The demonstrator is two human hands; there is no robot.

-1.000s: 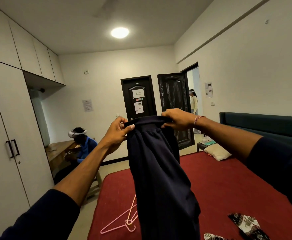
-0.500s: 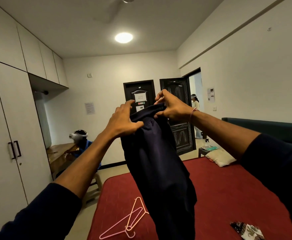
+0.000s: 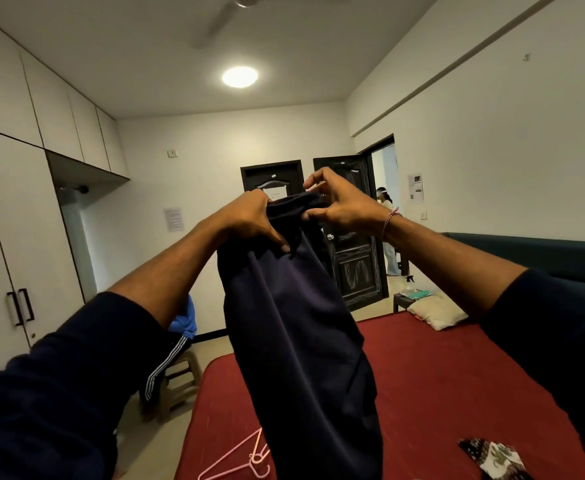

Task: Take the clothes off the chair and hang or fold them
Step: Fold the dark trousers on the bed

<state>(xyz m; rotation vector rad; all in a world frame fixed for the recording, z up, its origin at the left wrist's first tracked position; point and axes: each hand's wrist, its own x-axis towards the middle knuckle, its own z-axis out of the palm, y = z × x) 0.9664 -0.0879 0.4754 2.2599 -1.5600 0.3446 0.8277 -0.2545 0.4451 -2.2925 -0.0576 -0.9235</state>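
A: What were the hands doing w/ the garment?

B: Both were up at chest height, arms stretched fwd. Left hand (image 3: 249,220) gripped the top edge of the dark navy garment (image 3: 301,341), fingers (image 3: 277,242) curled down over the front of the cloth, thumb side hidden behind it. Right hand (image 3: 343,206) pinched the same top edge from the other side: thumb below, a couple of fingers on the band, index finger lifted off and pointing left. A red thread band sat on that wrist.

A: And the garment itself?

B: Hung straight down from the two hands, bunched at the top, lower end cut off by the frame's bottom edge. It hung in the air over the near edge of the red bed (image 3: 457,393); can't tell if its lower end touched.

A: Room around it?

B: Pink hangers (image 3: 246,459) lay on the bed near the near-left corner, partly behind the hanging cloth. A patterned cloth (image 3: 491,457) lay on the bed bottom right, well apart from the garment. Pillow (image 3: 436,313) at the far end by the headboard. Left of the bed, a strip of floor, then a stool (image 3: 180,382) w/ someone seated on it, mostly hidden by the left arm. White wardrobe (image 3: 14,254) along the left wall.
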